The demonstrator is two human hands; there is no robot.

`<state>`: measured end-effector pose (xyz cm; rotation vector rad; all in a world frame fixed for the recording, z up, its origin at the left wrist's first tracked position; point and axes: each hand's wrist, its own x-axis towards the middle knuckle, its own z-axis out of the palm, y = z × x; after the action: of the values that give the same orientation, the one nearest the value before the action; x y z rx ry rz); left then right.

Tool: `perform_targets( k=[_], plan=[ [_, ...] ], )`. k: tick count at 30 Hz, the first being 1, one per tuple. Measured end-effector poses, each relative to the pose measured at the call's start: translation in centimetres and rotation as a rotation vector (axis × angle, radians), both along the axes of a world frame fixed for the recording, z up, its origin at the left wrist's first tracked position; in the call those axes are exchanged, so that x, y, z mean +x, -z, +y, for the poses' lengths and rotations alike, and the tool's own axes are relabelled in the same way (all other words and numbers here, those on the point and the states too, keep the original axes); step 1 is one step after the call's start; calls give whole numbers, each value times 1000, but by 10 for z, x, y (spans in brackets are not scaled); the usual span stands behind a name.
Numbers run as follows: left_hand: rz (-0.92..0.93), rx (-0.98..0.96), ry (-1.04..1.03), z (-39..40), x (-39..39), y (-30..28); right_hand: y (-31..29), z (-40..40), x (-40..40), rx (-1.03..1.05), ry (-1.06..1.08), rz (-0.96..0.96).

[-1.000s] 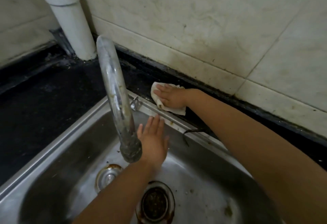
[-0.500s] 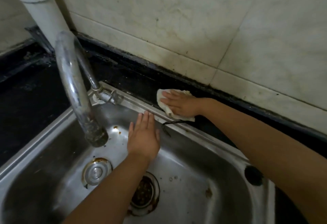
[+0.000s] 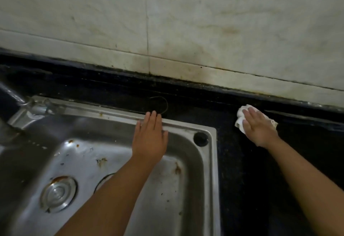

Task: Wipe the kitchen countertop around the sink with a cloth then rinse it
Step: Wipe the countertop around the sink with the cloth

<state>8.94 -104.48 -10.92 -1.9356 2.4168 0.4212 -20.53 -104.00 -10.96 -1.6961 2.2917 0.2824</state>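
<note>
Scene: a head-worn camera looks down on a steel sink (image 3: 208,161) set into a black countertop (image 3: 242,180), with a stained pale tiled wall (image 3: 186,21) behind
Right hand: the right hand (image 3: 257,126) lies flat, palm down, on a white cloth (image 3: 240,122) on the countertop, to the right of the sink and near the wall; the fingers are straight and close together, pressing the cloth down
Cloth: crumpled and mostly hidden under the hand, its edges showing at the fingertips and beside the wrist; it lies on the dark stone, well apart from the sink's rim
Left hand: the left hand (image 3: 149,139) reaches over the basin, fingers straight and together, the fingertips resting on the sink's back rim; it holds nothing
Sink: the basin is spotted with rust-coloured specks; a round metal drain cover (image 3: 58,194) sits at lower left, and a second drain opening is mostly hidden by the left forearm; a dark round hole (image 3: 200,139) marks the rim's far right corner
Tap: only the base of the tap (image 3: 28,111) shows, at the left edge
Other: a thin wire loop (image 3: 164,103) lies on the countertop just behind the left fingertips
</note>
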Motion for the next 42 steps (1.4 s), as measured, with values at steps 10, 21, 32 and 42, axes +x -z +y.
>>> perform_targets(
  k=[10,21,32,42],
  plan=[
    [-114,47,55,13,3,10,4,34,66,-25,-86,-185],
    [-87,28,174,10,-10,18,0,85,-2,18,123,-39],
    [-102,90,213,46,-20,2,26,192,85,-219,-188,-5],
    [-36,120,389,182,-7,-8,25,345,88,-345,-4,-6]
  ],
)
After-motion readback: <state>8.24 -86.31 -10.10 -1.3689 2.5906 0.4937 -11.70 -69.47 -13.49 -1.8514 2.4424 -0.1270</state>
